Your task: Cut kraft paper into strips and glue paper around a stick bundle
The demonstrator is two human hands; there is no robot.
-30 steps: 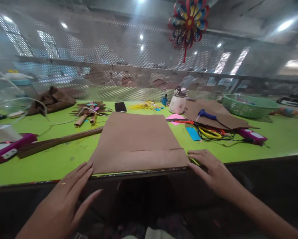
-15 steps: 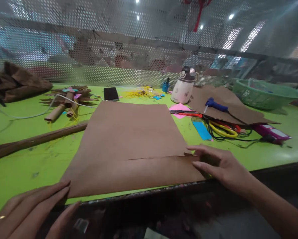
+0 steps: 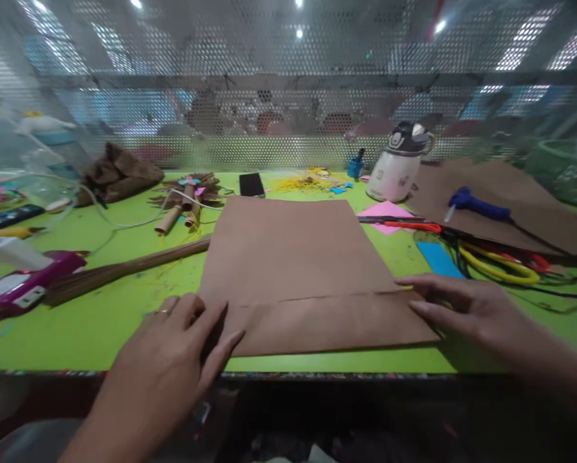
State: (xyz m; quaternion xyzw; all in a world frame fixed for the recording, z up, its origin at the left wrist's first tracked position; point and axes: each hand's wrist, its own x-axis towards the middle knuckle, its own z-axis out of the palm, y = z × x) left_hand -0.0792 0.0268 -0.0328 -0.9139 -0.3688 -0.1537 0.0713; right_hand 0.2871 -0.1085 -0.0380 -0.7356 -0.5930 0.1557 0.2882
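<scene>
A large brown paper sheet lies flat on the green table, its near edge folded up into a strip. My left hand rests open with fingers spread on the strip's left corner. My right hand lies open with fingertips touching the strip's right end.
Left of the sheet lie a long brown stick, a pink device and paper rolls. A black phone and white jug stand behind. Scissors, blue card, cables and more brown paper lie right.
My left hand has come up from the table edge onto the sheet's left corner. The right hand stays at the right end of the fold. The camera view has shifted.
</scene>
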